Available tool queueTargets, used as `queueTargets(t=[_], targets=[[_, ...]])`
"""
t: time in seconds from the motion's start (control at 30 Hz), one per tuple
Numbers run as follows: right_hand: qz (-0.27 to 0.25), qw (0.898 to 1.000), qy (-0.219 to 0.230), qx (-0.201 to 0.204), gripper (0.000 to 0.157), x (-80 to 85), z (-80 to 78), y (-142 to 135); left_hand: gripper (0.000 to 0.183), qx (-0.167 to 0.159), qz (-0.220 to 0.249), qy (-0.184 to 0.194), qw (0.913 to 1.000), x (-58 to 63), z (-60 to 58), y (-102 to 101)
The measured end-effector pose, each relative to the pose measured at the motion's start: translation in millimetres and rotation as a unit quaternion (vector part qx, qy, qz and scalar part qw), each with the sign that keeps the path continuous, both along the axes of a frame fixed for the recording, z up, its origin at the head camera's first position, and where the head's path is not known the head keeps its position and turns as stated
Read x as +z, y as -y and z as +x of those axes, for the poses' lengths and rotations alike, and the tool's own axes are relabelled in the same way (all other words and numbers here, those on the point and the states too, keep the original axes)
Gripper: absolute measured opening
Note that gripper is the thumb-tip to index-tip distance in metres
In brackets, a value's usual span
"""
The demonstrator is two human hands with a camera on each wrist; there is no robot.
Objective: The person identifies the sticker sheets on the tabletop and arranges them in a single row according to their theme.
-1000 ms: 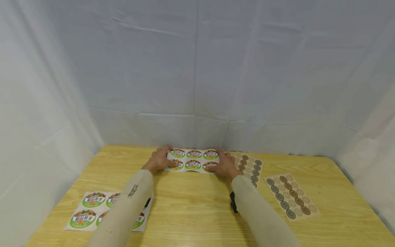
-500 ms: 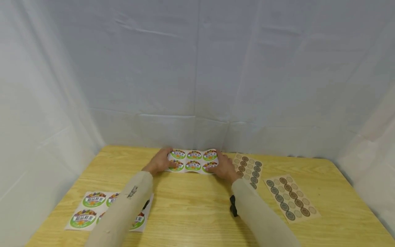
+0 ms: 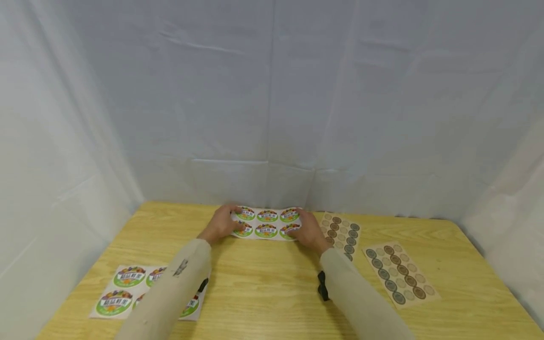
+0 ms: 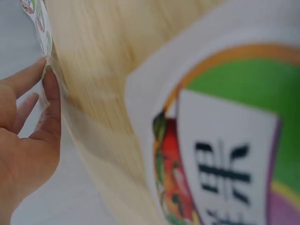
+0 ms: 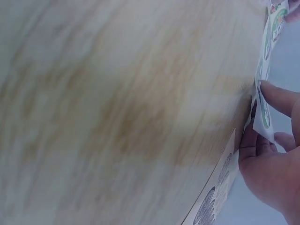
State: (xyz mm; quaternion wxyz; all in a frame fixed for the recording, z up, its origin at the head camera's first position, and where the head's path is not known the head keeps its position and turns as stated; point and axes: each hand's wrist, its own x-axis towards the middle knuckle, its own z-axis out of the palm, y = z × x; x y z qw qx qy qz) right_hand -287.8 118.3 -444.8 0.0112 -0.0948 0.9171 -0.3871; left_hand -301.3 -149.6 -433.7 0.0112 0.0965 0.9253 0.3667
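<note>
At the far edge of the table, a white sheet of round fruit-picture stickers [image 3: 266, 223] is held between both hands. My left hand [image 3: 221, 224] pinches its left end, with the thumb over the near corner sticker. On the opposite end, my right hand [image 3: 310, 229] grips the sheet with the thumb on top. The right wrist view shows the sheet [image 5: 265, 112] bent a little between that thumb and the fingers under it. In the left wrist view, thumb and forefinger of the left hand [image 4: 30, 122] meet at the sheet's edge.
A second fruit sticker sheet [image 3: 111, 302] lies at the front left, partly under the left sleeve [image 3: 170, 288]. Right of the right hand lie two tan sheets of small round stickers, one near [image 3: 400, 274] and one farther back [image 3: 340, 231]. White sheeting [image 3: 272, 118] hangs behind the wooden table [image 3: 263, 293].
The left fingers reach slightly further over the sheet's far left corner. Both hands keep their hold, and the other sheets stay in place.
</note>
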Motion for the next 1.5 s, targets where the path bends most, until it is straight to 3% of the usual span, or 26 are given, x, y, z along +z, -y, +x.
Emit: queueTargets(t=[0.13, 0.47, 0.67, 0.87, 1.03, 1.3, 1.5], targets=[[-0.025, 1.000, 0.012, -0.001, 0.066, -0.2, -0.2, -0.8, 0.044, 0.005, 0.014, -0.002, 0.9999, 1.5, 1.6, 2.6], [-0.117, 0.991, 0.062, -0.006, 0.067, 10.0, 8.4, -10.9, 0.051, -0.006, 0.060, 0.003, 0.9982, 17.6, 12.4, 5.1], [-0.128, 0.989, 0.080, 0.001, 0.067, 18.7, 18.6, -20.7, 0.050, -0.019, 0.078, -0.009, 0.9967, 22.8, 23.8, 6.9], [-0.147, 0.986, 0.068, 0.030, 0.066, 27.3, 36.5, -24.3, 0.042, -0.021, 0.101, -0.027, 0.9943, 19.9, 35.7, 11.1], [-0.156, 0.985, 0.063, 0.040, 0.066, 32.4, 54.0, -22.4, 0.049, -0.026, 0.128, 0.003, 0.9915, 20.4, 48.8, 15.3], [-0.154, 0.983, 0.076, 0.059, 0.067, 30.2, 79.2, -21.9, 0.063, -0.032, 0.132, 0.069, 0.9883, 21.1, 72.7, 20.2], [-0.156, 0.981, 0.092, 0.073, 0.070, 28.4, 101.1, -19.4, 0.062, -0.061, 0.132, 0.081, 0.9861, 17.3, 89.0, 21.0]])
